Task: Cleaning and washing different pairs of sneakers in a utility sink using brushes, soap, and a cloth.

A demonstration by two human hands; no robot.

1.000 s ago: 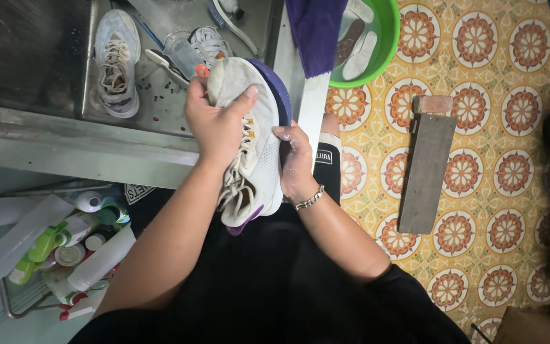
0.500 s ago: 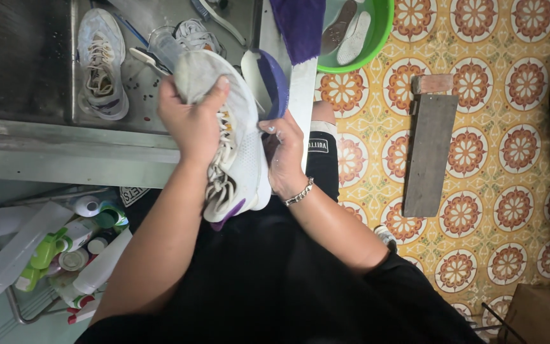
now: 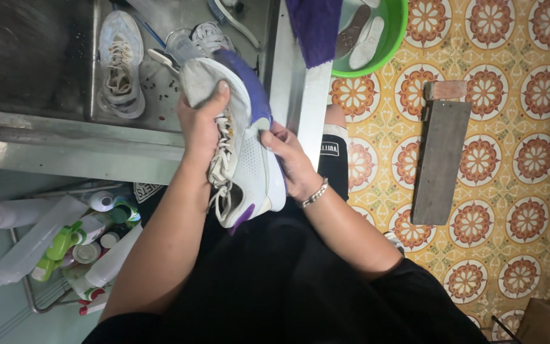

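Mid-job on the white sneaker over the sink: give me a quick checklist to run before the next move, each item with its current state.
1. Left hand presses a grey cloth on the white sneaker: ok.
2. Right hand supports the sneaker's side: ok.
3. Laces hang loose below: not ok.
4. Sneaker partly over the metal sink: ok.
5. Other sneaker lies in the sink, apart: ok.
6. Sole clean: cannot tell.

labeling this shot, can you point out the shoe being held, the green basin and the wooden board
white and purple shoe (image 3: 253,169), head view, on its white side panel
green basin (image 3: 394,39), head view, on its right rim
wooden board (image 3: 439,162), head view, on its flat middle
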